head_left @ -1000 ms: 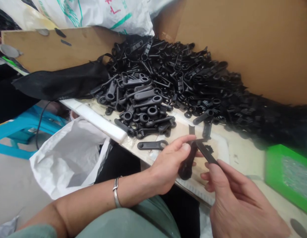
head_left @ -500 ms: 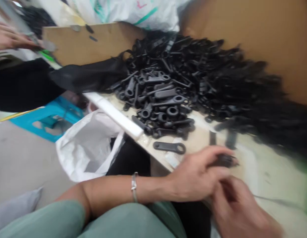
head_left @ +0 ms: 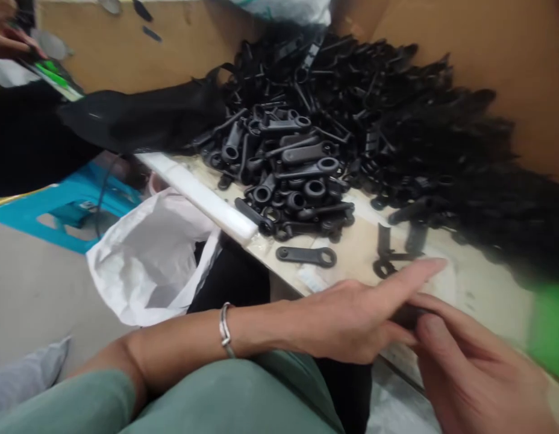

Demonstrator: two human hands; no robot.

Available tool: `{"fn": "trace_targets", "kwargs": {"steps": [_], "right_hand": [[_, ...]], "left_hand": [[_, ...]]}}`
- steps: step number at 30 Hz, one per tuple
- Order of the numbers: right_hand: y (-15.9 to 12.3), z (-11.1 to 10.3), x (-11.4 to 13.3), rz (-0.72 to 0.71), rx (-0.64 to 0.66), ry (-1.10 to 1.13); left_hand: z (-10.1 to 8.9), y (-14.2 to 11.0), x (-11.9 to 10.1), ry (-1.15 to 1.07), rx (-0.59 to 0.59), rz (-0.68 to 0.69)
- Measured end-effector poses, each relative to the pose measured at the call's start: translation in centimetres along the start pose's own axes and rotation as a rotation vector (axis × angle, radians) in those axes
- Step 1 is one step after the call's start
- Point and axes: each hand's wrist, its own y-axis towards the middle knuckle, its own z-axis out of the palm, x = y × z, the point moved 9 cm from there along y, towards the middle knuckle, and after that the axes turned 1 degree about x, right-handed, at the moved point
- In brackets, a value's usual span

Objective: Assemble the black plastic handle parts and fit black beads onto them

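Observation:
My left hand (head_left: 352,322), with a bracelet on its wrist, reaches across the table edge with its index finger stretched forward and its thumb below. Against it, my right hand (head_left: 478,361) is closed, thumb pressed to fingers. Between the two hands is a dark part (head_left: 408,313), mostly covered by fingers, so its shape is hidden. Just beyond the fingertips lie a black ring-ended piece (head_left: 384,268) and other small black pieces. To the left, one flat black lever with a ring end (head_left: 306,256) rests alone near the table edge.
A large heap of black plastic parts (head_left: 306,157) covers the table's back. White strip (head_left: 198,196) lines the edge. Below left are an open white bag (head_left: 139,259) and a blue stool (head_left: 40,217). Another person's hand (head_left: 8,42) is at upper left.
The view has shifted slightly. My left index finger has stretched out, and the dark piece seen at its fingertips no longer shows there. My right hand has come up beside the left fingers.

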Motion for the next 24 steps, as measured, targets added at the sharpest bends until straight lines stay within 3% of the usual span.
{"fn": "trace_targets", "kwargs": {"steps": [4, 7, 10, 13, 18, 21, 24], "right_hand": [[0.2, 0.6, 0.8, -0.013, -0.059, 0.4], [0.3, 1.1, 0.6, -0.008, -0.019, 0.516], [0.1, 1.4, 0.0, 0.04, 0.004, 0.571], [-0.2, 1.4, -0.1, 0.029, -0.039, 0.567], [-0.7, 0.7, 0.1, -0.067, -0.264, 0.481], [-0.7, 0.5, -0.5, -0.011, -0.295, 0.435], [-1.2, 0.0, -1.1, 0.075, -0.259, 0.195]], "left_hand": [[-0.4, 0.1, 0.3, 0.085, -0.074, 0.062], [0.2, 0.3, 0.4, 0.22, -0.048, 0.064], [0.2, 0.3, 0.1, 0.211, -0.073, 0.077], [0.5, 0.3, -0.4, 0.188, -0.074, 0.12], [0.6, 0.4, 0.2, 0.191, -0.113, 0.095], [0.5, 0.5, 0.4, 0.165, -0.141, 0.066], [1.0, 0.6, 0.5, 0.128, -0.074, 0.044]]}}
